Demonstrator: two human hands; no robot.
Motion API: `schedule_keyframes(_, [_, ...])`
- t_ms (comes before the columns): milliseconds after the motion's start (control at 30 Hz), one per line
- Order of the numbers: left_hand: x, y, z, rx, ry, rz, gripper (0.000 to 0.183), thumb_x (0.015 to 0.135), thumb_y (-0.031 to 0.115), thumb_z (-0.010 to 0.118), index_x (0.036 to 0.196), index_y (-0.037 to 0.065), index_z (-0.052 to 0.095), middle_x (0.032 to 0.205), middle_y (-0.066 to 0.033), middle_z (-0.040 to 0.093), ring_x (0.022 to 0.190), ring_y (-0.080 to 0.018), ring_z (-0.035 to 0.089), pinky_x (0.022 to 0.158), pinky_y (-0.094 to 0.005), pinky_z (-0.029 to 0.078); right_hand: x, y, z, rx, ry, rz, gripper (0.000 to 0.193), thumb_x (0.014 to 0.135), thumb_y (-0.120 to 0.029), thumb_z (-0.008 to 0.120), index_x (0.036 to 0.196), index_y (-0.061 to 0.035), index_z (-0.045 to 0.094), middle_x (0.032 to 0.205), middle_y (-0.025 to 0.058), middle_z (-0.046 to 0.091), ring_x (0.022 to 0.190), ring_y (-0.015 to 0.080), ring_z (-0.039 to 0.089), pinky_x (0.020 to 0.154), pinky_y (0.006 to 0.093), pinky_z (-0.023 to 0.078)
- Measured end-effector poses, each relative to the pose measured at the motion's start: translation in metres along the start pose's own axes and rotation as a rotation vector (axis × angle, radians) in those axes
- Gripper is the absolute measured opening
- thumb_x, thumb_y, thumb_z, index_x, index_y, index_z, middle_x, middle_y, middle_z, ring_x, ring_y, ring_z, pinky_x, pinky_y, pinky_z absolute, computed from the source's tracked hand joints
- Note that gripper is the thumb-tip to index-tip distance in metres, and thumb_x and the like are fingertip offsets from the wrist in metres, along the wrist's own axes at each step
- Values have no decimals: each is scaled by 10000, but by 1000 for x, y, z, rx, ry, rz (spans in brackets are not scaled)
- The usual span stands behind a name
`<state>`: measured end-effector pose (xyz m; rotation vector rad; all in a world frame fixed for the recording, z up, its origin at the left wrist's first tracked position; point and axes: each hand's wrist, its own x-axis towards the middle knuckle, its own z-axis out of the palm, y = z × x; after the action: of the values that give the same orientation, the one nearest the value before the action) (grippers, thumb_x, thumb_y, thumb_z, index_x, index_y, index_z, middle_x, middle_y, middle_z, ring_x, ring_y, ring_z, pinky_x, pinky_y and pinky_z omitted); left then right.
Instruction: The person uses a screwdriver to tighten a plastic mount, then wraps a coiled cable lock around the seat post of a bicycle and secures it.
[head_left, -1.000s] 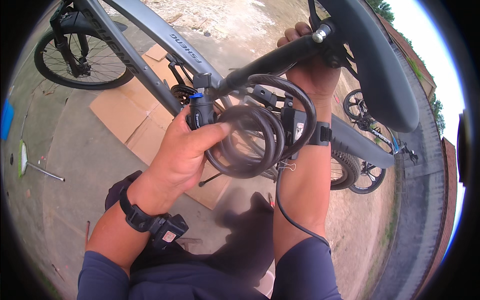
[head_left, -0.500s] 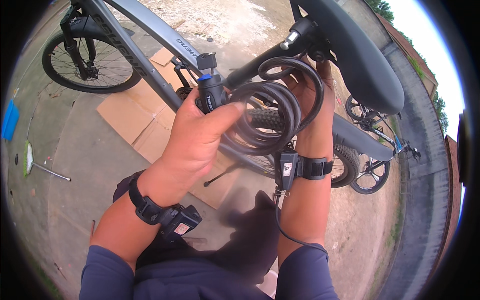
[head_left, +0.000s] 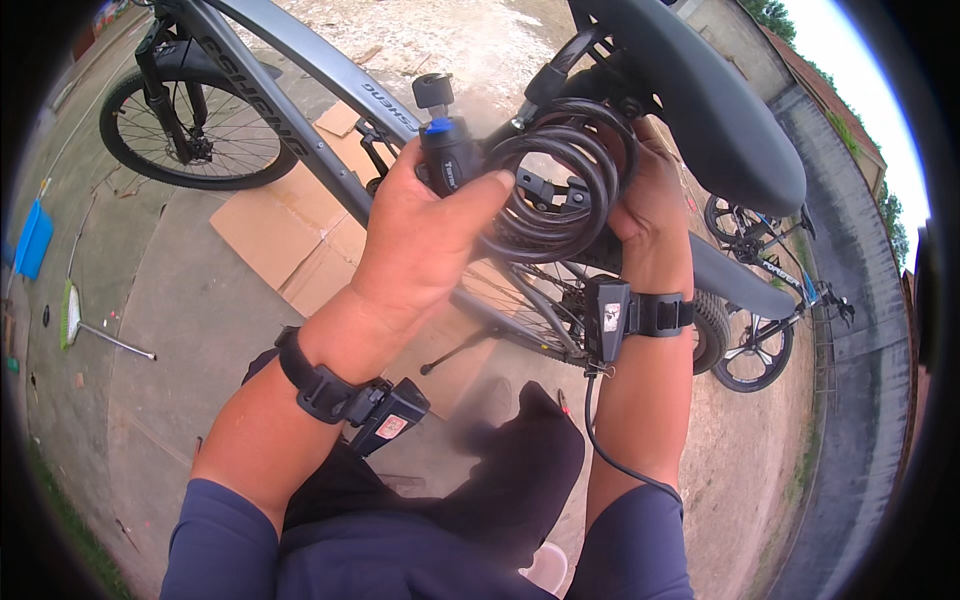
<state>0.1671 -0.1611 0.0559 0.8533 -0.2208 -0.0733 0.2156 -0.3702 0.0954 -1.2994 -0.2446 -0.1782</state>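
A coiled black bicycle cable lock (head_left: 598, 215) hangs between my hands, just under the black saddle (head_left: 715, 110). My left hand (head_left: 415, 225) is wrapped round its cylindrical lock head, thumb resting against the coils. A black-topped key (head_left: 433, 92) stands upright in the blue-rimmed end of the head. On the other side, my right hand (head_left: 655, 190) grips the coils close to the saddle's underside; its fingertips are hidden behind the cable. Through the loops shows a black bracket (head_left: 548, 188) near the seat post.
The grey bicycle frame (head_left: 290, 125) runs from upper left to beneath my hands, its kickstand (head_left: 465, 343) down. Flattened cardboard (head_left: 270, 235) lies under it. A second bicycle (head_left: 760, 290) stands at right before a wall. A broom (head_left: 72, 315) and blue dustpan (head_left: 33, 240) lie at left.
The coils have come closer together and up against the seat post area under the saddle. My right hand has moved lower along the coils. The view has shifted slightly.
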Motion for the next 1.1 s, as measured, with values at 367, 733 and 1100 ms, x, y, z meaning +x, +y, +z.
schedule_keyframes(367, [-5, -14, 8, 87, -42, 35, 333, 854, 59, 731, 1135, -12, 566, 968, -18, 638, 879, -77, 589, 808, -243, 491, -16, -13, 17, 167, 173, 167, 438, 948, -339, 634, 1171, 35, 583, 1018, 180, 685, 917, 267, 699, 756, 354, 624])
schedule_keyframes(733, [-9, -27, 7, 232, -83, 69, 331, 875, -11, 711, 1185, 22, 600, 1048, -29, 672, 941, -90, 618, 864, -267, 499, -86, -2, 18, 125, 14, 23, 756, 943, -494, 630, 1449, -10, 345, 1250, 93, 537, 1157, 223, 558, 916, 424, 556])
schedule_keyframes(1100, [-29, -26, 14, 888, -278, 623, 580, 768, -16, 676, 1329, 33, 537, 1395, -176, 501, 1221, -362, 546, 988, -405, 480, -104, 19, 50, 47, 258, -146, 1019, 849, -343, 802, 1529, 15, 132, 1334, 125, 475, 1207, 205, 508, 989, 349, 473])
